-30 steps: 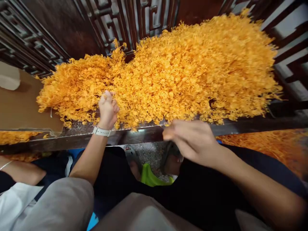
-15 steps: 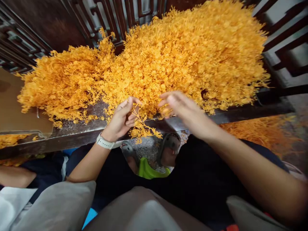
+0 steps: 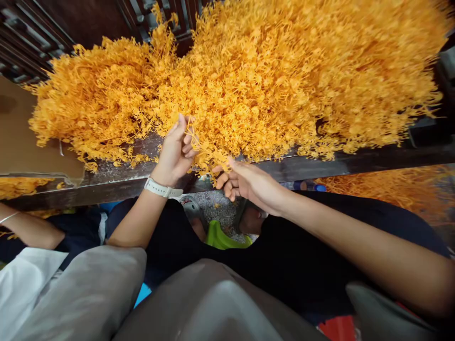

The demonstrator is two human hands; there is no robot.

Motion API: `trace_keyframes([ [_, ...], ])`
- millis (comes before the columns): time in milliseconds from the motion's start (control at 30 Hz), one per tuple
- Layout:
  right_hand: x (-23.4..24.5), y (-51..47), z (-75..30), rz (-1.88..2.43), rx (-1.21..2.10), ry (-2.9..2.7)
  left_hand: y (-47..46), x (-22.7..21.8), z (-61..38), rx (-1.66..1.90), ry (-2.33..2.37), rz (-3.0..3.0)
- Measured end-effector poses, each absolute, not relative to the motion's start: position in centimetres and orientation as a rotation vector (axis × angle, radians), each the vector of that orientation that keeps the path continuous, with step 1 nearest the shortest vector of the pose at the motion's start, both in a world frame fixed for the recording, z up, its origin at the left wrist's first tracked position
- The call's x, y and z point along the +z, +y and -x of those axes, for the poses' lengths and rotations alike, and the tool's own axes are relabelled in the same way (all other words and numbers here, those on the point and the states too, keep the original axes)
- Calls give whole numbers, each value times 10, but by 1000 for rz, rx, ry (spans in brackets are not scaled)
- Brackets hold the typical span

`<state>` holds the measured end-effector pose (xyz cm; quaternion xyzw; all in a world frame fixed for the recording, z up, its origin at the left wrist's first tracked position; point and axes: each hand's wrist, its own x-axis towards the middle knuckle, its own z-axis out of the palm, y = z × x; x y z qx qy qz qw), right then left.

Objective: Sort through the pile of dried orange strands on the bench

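My left hand (image 3: 177, 149), with a pale watch strap at its wrist, pinches the thin stems of an orange plastic flower sprig (image 3: 209, 154) between thumb and fingers. The sprig slants down to the right in front of the bench edge. At its lower end, my right hand (image 3: 245, 182) has its thumb and forefinger closed about the small flower heads, the other fingers curled under. Just behind both hands rises a large heap of similar orange plastic sprigs (image 3: 256, 80), its strands tangled together.
The heap lies on a dark wooden bench (image 3: 113, 175) with a latticed back. A cardboard box (image 3: 31, 137) stands at left. More orange pieces (image 3: 387, 194) lie low on the right. A green plastic object (image 3: 222, 237) is between my legs. Another person's arm (image 3: 31, 225) shows at far left.
My right hand has come down from the heap's front edge to the sprig's flower heads. My left hand still holds the sprig, now higher in view. The camera view has shifted.
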<state>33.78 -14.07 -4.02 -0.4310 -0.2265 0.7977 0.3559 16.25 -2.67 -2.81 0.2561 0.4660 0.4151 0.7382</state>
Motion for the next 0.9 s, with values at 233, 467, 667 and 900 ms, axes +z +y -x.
trace_keyframes([
  [233, -37, -131, -347, 1022, 2010, -557, -41, -33, -164, 873, 1031, -718],
  [467, -17, -139, -354, 936, 1919, -1213, -4, -24, -135, 1071, 1137, -607],
  [667, -16, -143, -346, 1192, 1301, -1550, -4, -14, -125, 996, 1124, -600],
  [900, -24, -130, -340, 1262, 1224, -1573, -29, -15, -143, 855, 1070, -700],
])
